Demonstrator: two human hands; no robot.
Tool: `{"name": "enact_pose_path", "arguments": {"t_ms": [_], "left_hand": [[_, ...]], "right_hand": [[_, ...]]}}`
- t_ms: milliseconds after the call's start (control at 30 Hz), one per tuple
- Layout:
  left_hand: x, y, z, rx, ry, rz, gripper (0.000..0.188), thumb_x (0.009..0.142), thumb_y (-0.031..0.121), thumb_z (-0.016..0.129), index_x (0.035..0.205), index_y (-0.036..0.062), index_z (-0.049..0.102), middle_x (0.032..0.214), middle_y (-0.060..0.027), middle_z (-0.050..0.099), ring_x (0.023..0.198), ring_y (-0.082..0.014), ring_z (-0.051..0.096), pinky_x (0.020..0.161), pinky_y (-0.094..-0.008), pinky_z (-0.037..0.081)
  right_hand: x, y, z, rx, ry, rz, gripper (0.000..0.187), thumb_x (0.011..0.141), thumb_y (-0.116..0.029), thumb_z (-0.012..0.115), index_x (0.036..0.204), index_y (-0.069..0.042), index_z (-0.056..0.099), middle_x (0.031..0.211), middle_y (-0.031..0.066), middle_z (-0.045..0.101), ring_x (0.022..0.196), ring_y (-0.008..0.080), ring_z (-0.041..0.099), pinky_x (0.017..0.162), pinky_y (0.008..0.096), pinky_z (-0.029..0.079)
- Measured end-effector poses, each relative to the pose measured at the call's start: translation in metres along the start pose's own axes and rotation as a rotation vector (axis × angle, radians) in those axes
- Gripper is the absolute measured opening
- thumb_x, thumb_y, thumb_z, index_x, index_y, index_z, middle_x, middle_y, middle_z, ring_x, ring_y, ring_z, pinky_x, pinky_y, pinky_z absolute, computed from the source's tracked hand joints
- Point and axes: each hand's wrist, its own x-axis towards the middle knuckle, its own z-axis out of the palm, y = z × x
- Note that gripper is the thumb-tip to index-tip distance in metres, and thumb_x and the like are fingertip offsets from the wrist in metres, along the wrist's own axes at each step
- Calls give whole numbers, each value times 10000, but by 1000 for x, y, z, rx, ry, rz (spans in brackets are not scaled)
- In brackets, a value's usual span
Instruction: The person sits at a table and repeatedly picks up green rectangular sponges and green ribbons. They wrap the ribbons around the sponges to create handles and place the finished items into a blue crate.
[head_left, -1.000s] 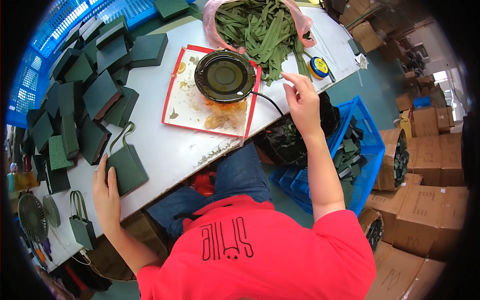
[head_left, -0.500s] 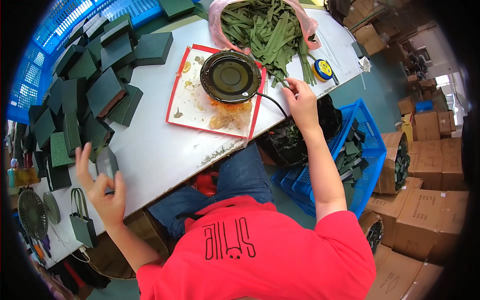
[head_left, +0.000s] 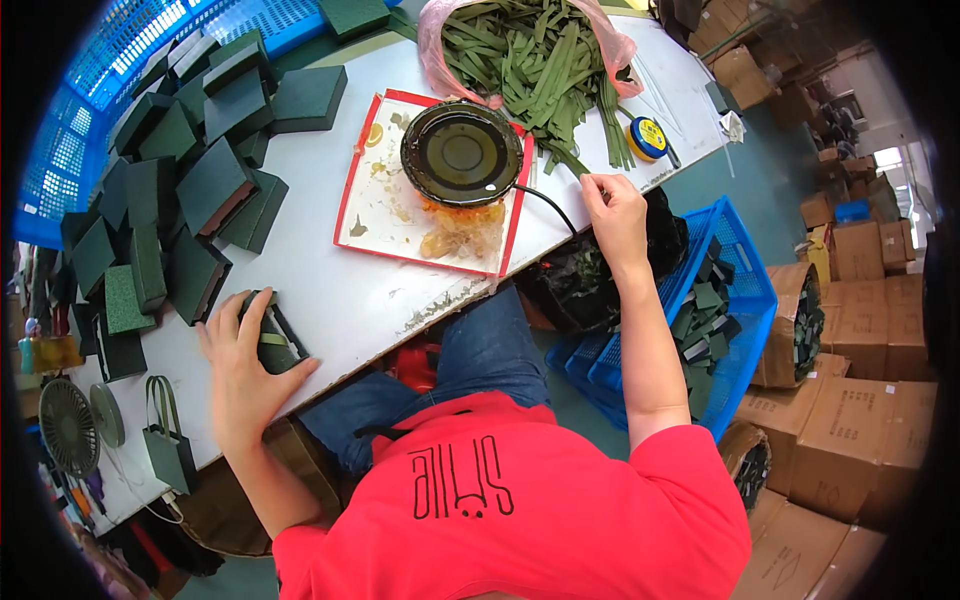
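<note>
My left hand (head_left: 243,365) is closed round a small dark green box (head_left: 284,338) near the table's front edge, fingers on its far side and thumb on its near side. A lighter green band shows across the box between my fingers. At the right, my right hand (head_left: 616,215) pinches the end of a flat green ribbon (head_left: 568,160). That ribbon trails from a heap of ribbons (head_left: 530,60) in a pink plastic bag (head_left: 437,45). Between my hands stands a round black hot pot (head_left: 462,155) of brownish liquid, on a stained white board (head_left: 375,225) with a red rim.
Dark green boxes (head_left: 215,185) are piled at the left beside a blue crate (head_left: 75,120). A round blue-yellow tin (head_left: 647,138) sits at the right. The pot's black cord (head_left: 550,203) crosses the table edge. Below is another blue crate (head_left: 735,320) holding green pieces.
My left hand has moved right and closed round the small box, which now rests nearer the front edge. My right hand has shifted slightly right and down, drawing out the ribbon end.
</note>
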Motion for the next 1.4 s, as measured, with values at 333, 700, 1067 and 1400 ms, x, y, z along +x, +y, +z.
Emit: {"name": "enact_pose_path", "arguments": {"t_ms": [333,700,1067,1400], "left_hand": [[-3,12,4,-436,107,58,929,530,113,906,1392,79,560,1402,-156,505,1261,-348,535,1051,-430,451],[-6,14,6,-408,101,45,938,531,110,915,1398,86,559,1418,-155,496,1281,-352,518,1057,-440,448],[-7,13,8,-412,85,29,942,537,133,923,1404,93,558,1428,-157,486,1291,-356,503,1064,-444,442],[-6,14,10,-395,84,27,937,543,165,926,1403,108,560,1429,-148,486,1288,-360,490,1061,-455,438]], "right_hand": [[4,-5,-1,-90,-60,-42,245,893,-133,694,1101,-3,696,1015,159,709,891,341,697,807,393,543],[21,-18,21,-161,44,-251,255,875,-205,745,1039,-13,705,965,146,693,832,327,693,728,416,548],[24,10,43,243,187,-14,173,931,-100,696,1070,2,684,891,76,649,728,152,601,666,280,489],[10,23,25,-172,114,-192,261,870,-209,760,1039,-22,692,976,123,650,941,314,631,813,427,508]]}}
